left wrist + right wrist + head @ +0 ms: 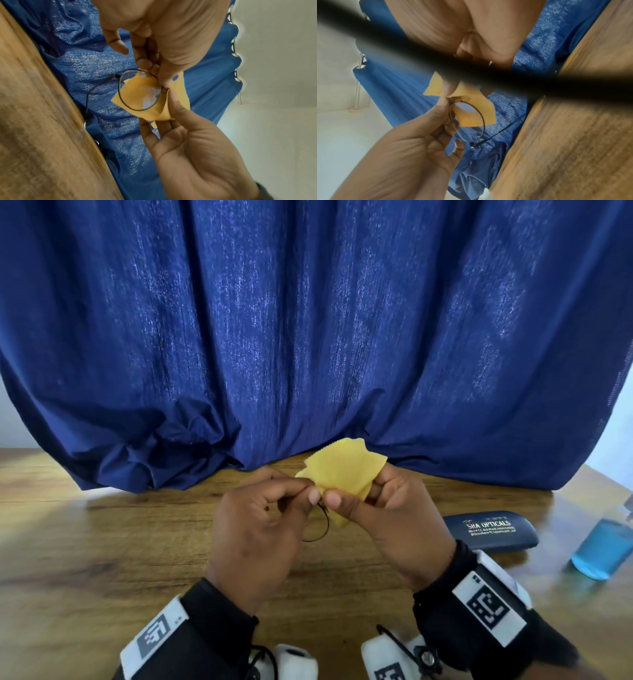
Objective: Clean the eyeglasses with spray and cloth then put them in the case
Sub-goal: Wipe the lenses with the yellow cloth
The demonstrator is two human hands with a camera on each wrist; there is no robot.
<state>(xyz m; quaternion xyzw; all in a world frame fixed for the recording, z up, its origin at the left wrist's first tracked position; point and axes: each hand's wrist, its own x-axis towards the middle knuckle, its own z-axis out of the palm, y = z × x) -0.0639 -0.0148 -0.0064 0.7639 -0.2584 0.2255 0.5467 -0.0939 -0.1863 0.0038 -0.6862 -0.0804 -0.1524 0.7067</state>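
Thin black round eyeglasses [321, 527] hang between both hands above the wooden table [102, 542]. My left hand [310, 495] pinches the frame near the bridge. One lens [137, 93] shows in the left wrist view, its temple trailing toward the table. My right hand [342, 498] pinches a yellow cloth [342, 470] with its thumb on top, and the cloth covers the rest of the glasses. The cloth [181, 93] lies behind the visible lens. In the right wrist view the lens [467, 121] sits before the cloth [476, 106]. The second lens is hidden.
A dark blue eyeglass case [493, 530] with white lettering lies shut to the right. A spray bottle of blue liquid [599, 546] stands at the right edge. A blue curtain [308, 337] hangs down to the table's back. A blurred black strap [471, 70] crosses the right wrist view.
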